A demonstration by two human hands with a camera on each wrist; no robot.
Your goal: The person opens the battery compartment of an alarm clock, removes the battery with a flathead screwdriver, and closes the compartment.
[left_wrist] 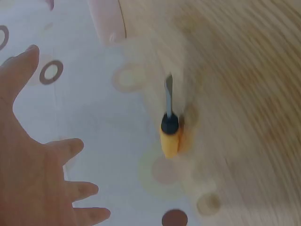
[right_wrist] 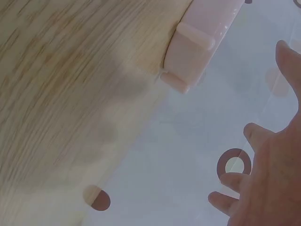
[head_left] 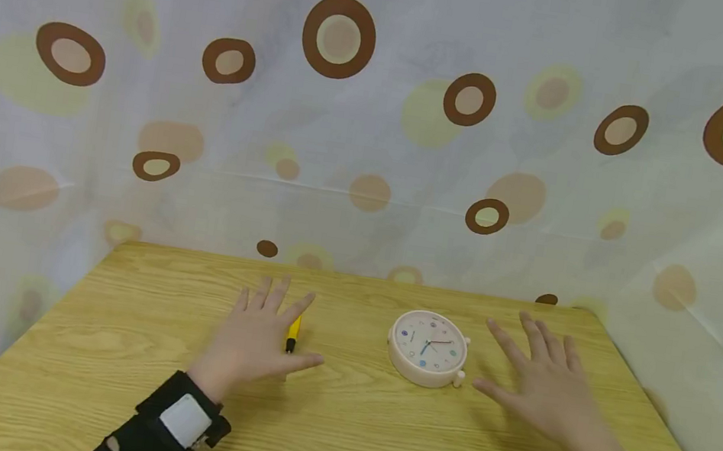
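Note:
Spread wide, my left hand (head_left: 255,341) hovers over the table with nothing in it. Partly hidden behind it lies a screwdriver (head_left: 294,332) with a yellow and black handle; the left wrist view shows the flat metal blade of the screwdriver (left_wrist: 169,99) as well. A round pale pink clock (head_left: 427,349) lies face up between the hands, nearer the right one. My right hand (head_left: 543,390), fingers also spread and holding nothing, is just right of the clock. In the right wrist view the side of the clock (right_wrist: 188,56) shows its small feet.
The wooden table (head_left: 359,441) reaches back to a pale curtain (head_left: 373,142) printed with brown and yellow circles, which also hangs along both sides. Each wrist wears a black strap, and a white square piece (head_left: 185,419) sits on the left one.

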